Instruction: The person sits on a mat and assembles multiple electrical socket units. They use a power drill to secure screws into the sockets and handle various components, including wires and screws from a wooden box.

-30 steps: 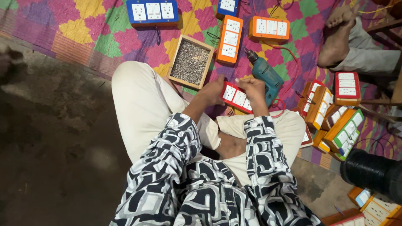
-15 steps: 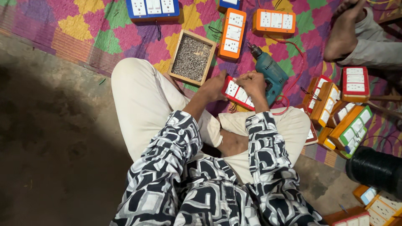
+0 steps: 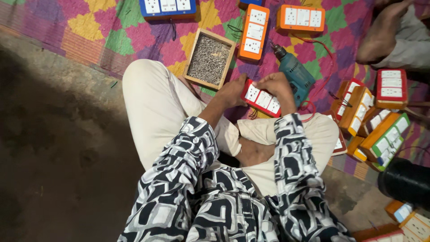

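Note:
I sit cross-legged on a patterned mat. Both hands hold a red switch board with white sockets above my lap. My left hand grips its left end. My right hand grips its upper right edge. A wooden box of small screws lies just beyond my left hand. A teal electric drill with a red cord lies right behind my right hand.
Orange switch boards and a blue one lie on the colourful mat. More boards are stacked at the right. Another person's foot rests at top right. A black roll sits at the right edge. Bare floor lies to the left.
The red board has stayed in both hands, turned slightly. The view has shifted a little; nothing else has moved.

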